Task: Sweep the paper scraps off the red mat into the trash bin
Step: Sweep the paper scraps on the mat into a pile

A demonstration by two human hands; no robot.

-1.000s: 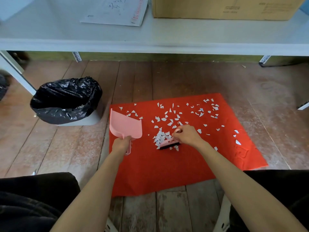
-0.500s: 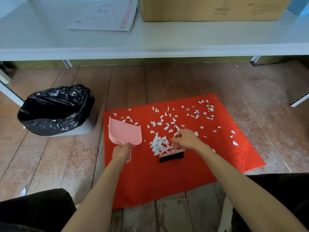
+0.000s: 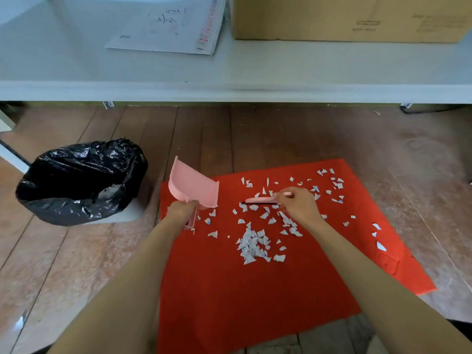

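A red mat lies on the wooden floor, strewn with several white paper scraps; a small heap of scraps sits near its middle. My left hand grips the handle of a pink dustpan, held tilted above the mat's far left corner. My right hand holds a small pink brush with black bristles, laid across loose scraps beyond the heap. The trash bin, lined with a black bag, stands on the floor left of the mat.
A white table overhangs the far side, carrying a cardboard box and a printed envelope. Table legs stand at the far left. Bare wooden floor surrounds the mat.
My right hand carried the brush away from the heap to the farther scraps. The dustpan rose and tilted in my left hand. The camera tipped upward.
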